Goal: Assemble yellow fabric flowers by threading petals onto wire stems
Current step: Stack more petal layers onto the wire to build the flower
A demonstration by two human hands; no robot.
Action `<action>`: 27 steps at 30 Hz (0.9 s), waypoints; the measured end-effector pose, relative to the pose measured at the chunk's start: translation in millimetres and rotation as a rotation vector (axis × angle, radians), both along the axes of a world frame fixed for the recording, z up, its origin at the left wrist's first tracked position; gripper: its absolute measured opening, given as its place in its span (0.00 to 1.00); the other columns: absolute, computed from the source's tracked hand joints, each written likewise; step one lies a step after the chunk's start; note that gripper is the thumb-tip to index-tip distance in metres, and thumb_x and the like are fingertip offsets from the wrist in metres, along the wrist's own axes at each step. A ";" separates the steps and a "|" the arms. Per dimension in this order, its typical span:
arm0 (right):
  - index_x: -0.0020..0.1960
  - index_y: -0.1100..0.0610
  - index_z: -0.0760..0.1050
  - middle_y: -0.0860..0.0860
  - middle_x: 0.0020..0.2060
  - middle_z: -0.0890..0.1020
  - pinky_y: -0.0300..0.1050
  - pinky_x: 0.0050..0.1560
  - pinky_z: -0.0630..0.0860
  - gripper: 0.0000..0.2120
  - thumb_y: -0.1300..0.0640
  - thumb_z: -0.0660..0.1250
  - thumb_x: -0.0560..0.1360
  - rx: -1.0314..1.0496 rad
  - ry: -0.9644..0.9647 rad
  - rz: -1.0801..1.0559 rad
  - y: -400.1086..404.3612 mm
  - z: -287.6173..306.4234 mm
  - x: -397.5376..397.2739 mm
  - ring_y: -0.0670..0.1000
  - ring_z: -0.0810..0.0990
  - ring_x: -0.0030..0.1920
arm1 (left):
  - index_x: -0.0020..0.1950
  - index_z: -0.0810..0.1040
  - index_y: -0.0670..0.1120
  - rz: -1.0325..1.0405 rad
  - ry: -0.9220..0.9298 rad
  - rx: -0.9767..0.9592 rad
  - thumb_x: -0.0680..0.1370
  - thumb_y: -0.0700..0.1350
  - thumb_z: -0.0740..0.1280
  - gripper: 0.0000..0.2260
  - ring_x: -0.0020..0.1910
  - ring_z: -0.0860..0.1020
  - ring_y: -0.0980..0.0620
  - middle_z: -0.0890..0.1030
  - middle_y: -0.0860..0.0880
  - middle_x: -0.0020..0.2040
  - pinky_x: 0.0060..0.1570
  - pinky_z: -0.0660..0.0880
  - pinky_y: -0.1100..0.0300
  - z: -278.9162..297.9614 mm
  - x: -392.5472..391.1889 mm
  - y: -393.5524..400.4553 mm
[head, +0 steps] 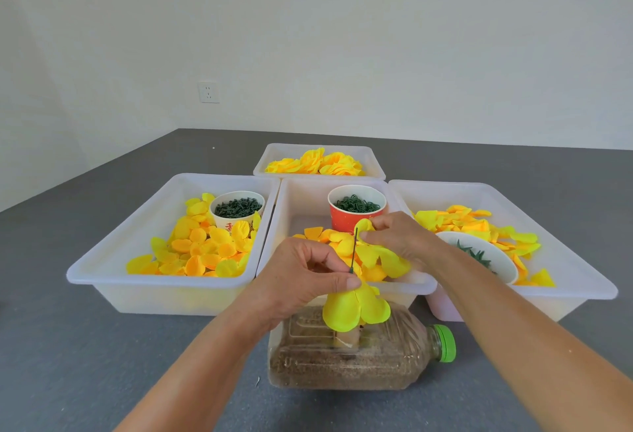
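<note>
Head view, item list. Left hand (301, 277): grip closed, pinching the green wire stem (353, 251) at its base above the threaded yellow petals (354, 308). Right hand (399, 236): grip closed on a loose petal piece (380, 255) at the stem's tip. Both held above a sand-filled bottle (359, 359) lying on the grey surface (85, 346). Behind: four white trays (99, 281) of petals; red cup (346, 219) of green rings.
</note>
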State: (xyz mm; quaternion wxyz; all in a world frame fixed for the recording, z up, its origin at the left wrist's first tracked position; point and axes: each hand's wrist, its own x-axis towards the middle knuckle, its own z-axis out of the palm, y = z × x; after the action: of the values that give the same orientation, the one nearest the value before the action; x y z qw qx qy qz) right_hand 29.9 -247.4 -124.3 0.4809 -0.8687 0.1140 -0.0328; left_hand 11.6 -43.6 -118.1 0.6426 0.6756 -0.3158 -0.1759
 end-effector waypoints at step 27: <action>0.48 0.62 0.80 0.54 0.39 0.85 0.47 0.40 0.81 0.08 0.66 0.69 0.69 0.700 -0.132 0.015 4.2 6.5 -20.3 0.52 0.83 0.39 | 0.38 0.83 0.41 -0.021 -0.022 0.065 0.66 0.48 0.74 0.10 0.39 0.78 0.51 0.82 0.41 0.39 0.40 0.74 0.64 2.4 6.0 4.9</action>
State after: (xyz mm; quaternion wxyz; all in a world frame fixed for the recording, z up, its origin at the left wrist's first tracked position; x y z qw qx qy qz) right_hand 9.5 -243.2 -117.8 0.7559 -0.6482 0.0807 -0.0441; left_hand 17.6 -38.7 -115.7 0.6151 0.6946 -0.3239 -0.1852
